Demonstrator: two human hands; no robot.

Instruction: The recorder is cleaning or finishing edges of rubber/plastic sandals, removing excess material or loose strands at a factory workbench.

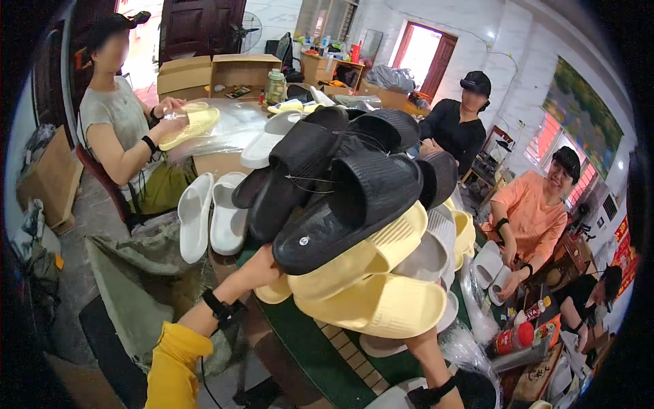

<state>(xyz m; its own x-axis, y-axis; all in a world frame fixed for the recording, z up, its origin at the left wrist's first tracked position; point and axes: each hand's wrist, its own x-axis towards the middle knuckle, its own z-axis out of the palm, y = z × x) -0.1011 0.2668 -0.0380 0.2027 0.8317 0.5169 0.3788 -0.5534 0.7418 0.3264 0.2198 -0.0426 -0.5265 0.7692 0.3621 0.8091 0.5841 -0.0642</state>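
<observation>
I carry a big pile of slide slippers against my front. Several black ribbed slippers (354, 198) lie on top, pale yellow ones (381, 300) below, and grey-white ones (428, 259) are wedged at the right. My left hand (257, 273) reaches under the pile's left side, mostly hidden, with a black wristband and yellow sleeve behind it. My right hand is hidden beneath the yellow slippers; only its forearm (417, 347) shows.
Two white slippers (208, 217) lie on the table edge (216, 163) to the left. A seated person (119, 123) bags a yellow slipper (192, 123). Two more people sit at the right (458, 123) (535, 215). Cardboard boxes (238, 68) stand behind; a grey sack (136, 273) sits lower left.
</observation>
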